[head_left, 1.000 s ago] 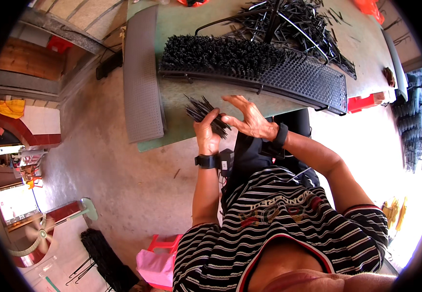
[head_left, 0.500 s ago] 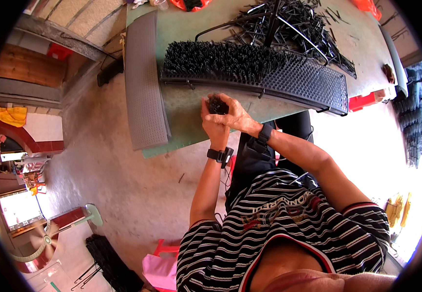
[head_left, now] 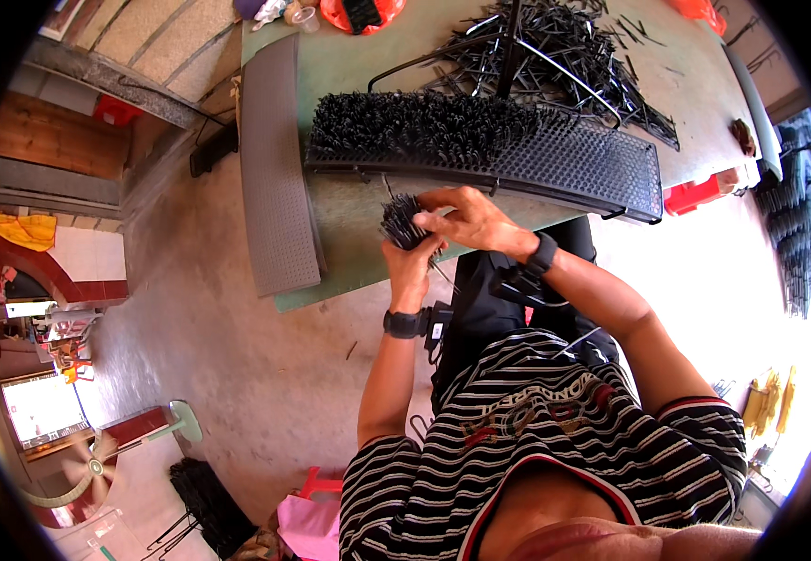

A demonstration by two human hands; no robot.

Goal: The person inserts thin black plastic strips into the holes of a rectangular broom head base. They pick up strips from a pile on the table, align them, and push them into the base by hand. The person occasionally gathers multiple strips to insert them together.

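Observation:
A bundle of thin black plastic strips (head_left: 400,222) stands up out of my left hand (head_left: 409,266), whose fingers are wrapped round its lower part. My right hand (head_left: 480,227) meets the bundle's right side, index finger and thumb bent against the strips; its other fingertips are partly hidden. Just beyond both hands lies a long black perforated panel (head_left: 602,168) on a metal frame. Dense upright black strips (head_left: 415,126) fill the panel's left and middle holes, while bare holes show on its right.
Loose black strips (head_left: 564,70) are heaped behind the panel on the green table (head_left: 359,271). Stacked grey perforated sheets (head_left: 275,178) lie along the table's left edge. A thin black upright rod (head_left: 510,51) rises behind the panel. A red bag (head_left: 363,14) sits at the far edge.
My hands have moved slightly lower and turned the bundle, so its strips now fan out above my left hand. My right hand has loosened from around it and shifted to its right side.

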